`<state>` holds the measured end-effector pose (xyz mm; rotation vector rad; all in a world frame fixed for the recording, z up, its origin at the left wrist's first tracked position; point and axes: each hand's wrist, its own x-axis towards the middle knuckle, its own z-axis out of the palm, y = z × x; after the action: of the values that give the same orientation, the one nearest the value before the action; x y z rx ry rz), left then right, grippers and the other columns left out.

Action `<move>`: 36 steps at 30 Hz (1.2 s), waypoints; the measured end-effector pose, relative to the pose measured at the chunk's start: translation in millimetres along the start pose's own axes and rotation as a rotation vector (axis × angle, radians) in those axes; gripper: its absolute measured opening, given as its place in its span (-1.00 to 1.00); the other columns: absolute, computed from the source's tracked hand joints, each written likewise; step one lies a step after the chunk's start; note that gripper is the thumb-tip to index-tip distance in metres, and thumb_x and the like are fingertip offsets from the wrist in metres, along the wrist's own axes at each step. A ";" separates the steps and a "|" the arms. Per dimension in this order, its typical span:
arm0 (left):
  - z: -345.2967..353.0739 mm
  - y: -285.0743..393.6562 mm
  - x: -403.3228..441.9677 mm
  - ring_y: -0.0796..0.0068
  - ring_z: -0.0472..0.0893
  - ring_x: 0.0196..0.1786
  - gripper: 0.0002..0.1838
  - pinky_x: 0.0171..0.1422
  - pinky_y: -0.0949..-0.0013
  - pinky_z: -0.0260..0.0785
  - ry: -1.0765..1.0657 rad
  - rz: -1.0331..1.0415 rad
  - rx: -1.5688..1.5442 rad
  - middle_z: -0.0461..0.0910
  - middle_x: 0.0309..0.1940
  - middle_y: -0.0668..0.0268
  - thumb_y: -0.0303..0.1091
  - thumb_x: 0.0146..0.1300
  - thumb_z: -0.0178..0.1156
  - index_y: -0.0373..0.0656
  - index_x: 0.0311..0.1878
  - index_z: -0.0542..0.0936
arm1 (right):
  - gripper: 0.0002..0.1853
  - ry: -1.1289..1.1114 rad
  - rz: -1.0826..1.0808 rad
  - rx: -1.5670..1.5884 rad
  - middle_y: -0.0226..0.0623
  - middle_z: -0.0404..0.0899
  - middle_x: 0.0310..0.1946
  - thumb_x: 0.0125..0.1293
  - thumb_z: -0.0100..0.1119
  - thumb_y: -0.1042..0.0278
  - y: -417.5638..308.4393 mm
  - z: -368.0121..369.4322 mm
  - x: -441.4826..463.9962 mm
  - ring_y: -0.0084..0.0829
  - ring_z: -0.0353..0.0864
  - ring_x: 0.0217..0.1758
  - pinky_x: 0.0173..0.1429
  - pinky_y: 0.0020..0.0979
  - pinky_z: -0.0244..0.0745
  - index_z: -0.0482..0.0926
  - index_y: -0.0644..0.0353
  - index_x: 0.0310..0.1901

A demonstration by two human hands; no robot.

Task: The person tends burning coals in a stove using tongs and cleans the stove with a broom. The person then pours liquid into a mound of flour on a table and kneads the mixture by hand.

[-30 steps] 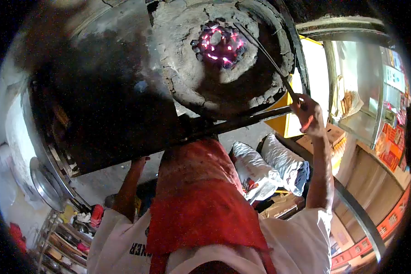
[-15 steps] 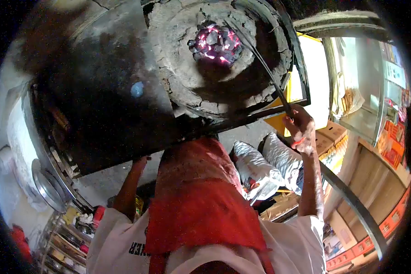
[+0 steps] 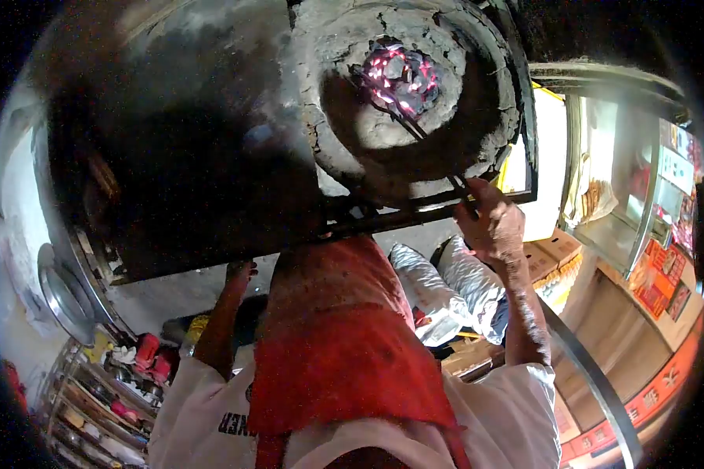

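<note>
In the head view, my right hand (image 3: 490,225) is closed round the handle of long dark metal fire tongs (image 3: 411,127). Their thin tips reach to the near side of a heap of glowing coals (image 3: 401,78). These coals lie in the middle of a round, cracked clay hearth (image 3: 338,152), whose near half is in shadow. Low by the front edge of the dark stove top (image 3: 203,187) is my left hand (image 3: 241,271); its fingers are mostly hidden and I see nothing held there.
Silvery sacks (image 3: 429,285) stand on the floor below the hearth. Cardboard boxes (image 3: 554,254) are at the right, near a glass cabinet (image 3: 614,180). On the left are a metal basin (image 3: 66,301) and a crowded rack (image 3: 105,410). A red apron (image 3: 344,367) covers my front.
My right hand has moved left and slightly down. The tongs have swung from the far right of the coals to their near side. The view has shifted, so the hearth appears further right.
</note>
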<state>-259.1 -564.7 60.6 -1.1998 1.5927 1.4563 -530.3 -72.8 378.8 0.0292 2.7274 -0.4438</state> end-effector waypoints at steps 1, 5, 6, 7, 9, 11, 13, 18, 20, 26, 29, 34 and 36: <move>1.4 -2.9 5.4 0.50 0.62 -0.43 -0.66 -0.46 0.42 0.29 0.016 0.007 -0.011 0.63 -0.33 0.30 -0.11 0.26 0.18 -0.10 0.00 0.53 | -0.55 0.045 -0.042 -0.108 -0.15 0.64 -0.18 0.06 0.31 0.22 -3.4 5.8 -0.1 -0.18 0.66 -0.18 -0.11 -0.27 0.57 0.55 0.15 0.01; 1.7 19.1 -5.9 0.48 0.61 -0.43 -0.68 -0.47 0.41 0.30 0.004 -0.009 0.036 0.63 -0.36 0.28 -0.13 0.25 0.20 -0.14 -0.06 0.55 | -0.52 0.063 -0.032 -0.177 -0.11 0.61 -0.21 0.07 0.26 0.21 -8.2 16.9 -0.7 -0.13 0.62 -0.13 -0.06 -0.18 0.52 0.52 0.17 0.05; -4.1 15.6 -1.5 0.48 0.61 -0.43 -0.68 -0.47 0.41 0.30 0.003 -0.008 0.038 0.63 -0.36 0.28 -0.13 0.25 0.20 -0.14 -0.06 0.55 | -0.52 0.065 -0.030 -0.175 -0.11 0.61 -0.21 0.07 0.26 0.21 -9.0 17.1 -1.4 -0.13 0.62 -0.13 -0.06 -0.18 0.52 0.52 0.17 0.05; -14.6 9.8 7.3 0.49 0.62 -0.43 -0.70 -0.48 0.42 0.29 -0.089 -0.060 -0.052 0.63 -0.36 0.28 -0.14 0.24 0.20 -0.13 -0.08 0.56 | -0.52 0.074 -0.038 -0.172 -0.10 0.61 -0.23 0.06 0.26 0.21 -9.8 16.3 -2.3 -0.12 0.62 -0.15 -0.07 -0.18 0.53 0.52 0.17 0.04; -39.3 -11.9 31.9 0.49 0.62 -0.42 -0.72 -0.48 0.42 0.28 -0.183 -0.109 -0.140 0.64 -0.36 0.27 -0.16 0.24 0.19 -0.13 -0.10 0.57 | -0.53 0.087 -0.044 -0.169 -0.09 0.61 -0.24 0.06 0.26 0.21 -11.1 12.7 -1.7 -0.11 0.62 -0.17 -0.08 -0.18 0.53 0.52 0.18 0.04; -52.0 -20.2 41.9 0.32 0.59 -0.08 -0.50 -0.16 0.35 0.42 -0.393 -0.070 -0.095 0.54 -0.02 0.20 -0.06 0.28 0.16 -0.19 0.15 0.43 | -0.54 0.046 -0.039 -0.206 -0.08 0.61 -0.26 0.06 0.26 0.22 -11.6 9.7 2.2 -0.09 0.62 -0.22 -0.11 -0.17 0.53 0.52 0.20 0.02; -36.3 3.4 21.1 0.27 0.59 -0.01 -0.43 -0.10 0.32 0.47 -0.318 -0.065 0.020 0.53 0.06 0.18 -0.02 0.27 0.17 -0.21 0.22 0.40 | -0.58 0.084 -0.076 -0.188 -0.06 0.61 -0.28 0.10 0.23 0.21 -9.8 14.2 8.7 -0.08 0.63 -0.23 -0.12 -0.15 0.54 0.53 0.16 0.00; -26.4 13.1 14.8 0.30 0.65 -0.15 -0.46 -0.24 0.30 0.47 -0.123 -0.074 0.043 0.58 -0.03 0.19 -0.03 0.23 0.22 -0.21 0.14 0.47 | -0.61 0.005 -0.076 -0.193 -0.06 0.65 -0.23 0.16 0.24 0.32 -9.5 11.7 9.1 -0.14 0.68 -0.21 -0.14 -0.26 0.57 0.52 0.20 0.03; -29.3 7.8 21.9 0.28 0.65 -0.15 -0.47 -0.25 0.31 0.48 -0.147 -0.045 0.046 0.58 -0.04 0.16 -0.04 0.22 0.23 -0.21 0.13 0.47 | -0.62 -0.037 -0.002 -0.026 -0.08 0.67 -0.24 0.17 0.24 0.36 -6.4 8.6 -2.5 -0.18 0.70 -0.22 -0.15 -0.29 0.59 0.53 0.22 0.03; -8.9 43.3 17.5 0.29 0.64 -0.15 -0.48 -0.26 0.31 0.48 -0.143 -0.021 0.064 0.58 -0.05 0.16 -0.05 0.22 0.23 -0.20 0.12 0.47 | -0.67 0.084 0.050 0.160 -0.20 0.63 -0.41 0.21 0.18 0.37 9.8 9.6 -62.4 -0.22 0.67 -0.39 -0.32 -0.28 0.55 0.54 0.11 0.03; -7.3 49.3 17.1 0.29 0.64 -0.15 -0.48 -0.27 0.31 0.48 -0.142 -0.014 0.064 0.58 -0.05 0.16 -0.05 0.22 0.23 -0.20 0.12 0.47 | -0.67 0.070 0.153 0.217 -0.21 0.64 -0.42 0.15 0.22 0.39 11.2 12.9 -80.7 -0.27 0.67 -0.36 -0.27 -0.35 0.55 0.54 0.15 0.00; -12.1 45.6 17.5 0.29 0.64 -0.16 -0.49 -0.28 0.32 0.48 -0.132 -0.028 0.079 0.58 -0.05 0.16 -0.05 0.22 0.23 -0.20 0.12 0.47 | -0.58 0.018 0.221 0.405 -0.29 0.67 -0.40 0.07 0.28 0.47 14.3 41.7 -82.0 -0.54 0.64 -0.35 -0.17 -0.51 0.51 0.52 0.24 0.02; -14.4 45.2 15.2 0.29 0.64 -0.16 -0.49 -0.29 0.32 0.47 -0.127 -0.035 0.080 0.57 -0.06 0.17 -0.05 0.22 0.22 -0.20 0.12 0.47 | -0.58 0.039 0.183 0.391 -0.27 0.67 -0.40 0.08 0.28 0.45 9.0 50.2 -76.2 -0.52 0.65 -0.36 -0.18 -0.51 0.51 0.52 0.24 0.03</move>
<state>-304.9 -583.6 66.1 -1.0629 1.5221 1.4051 -440.7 -76.9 360.0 0.3901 2.6000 -0.9197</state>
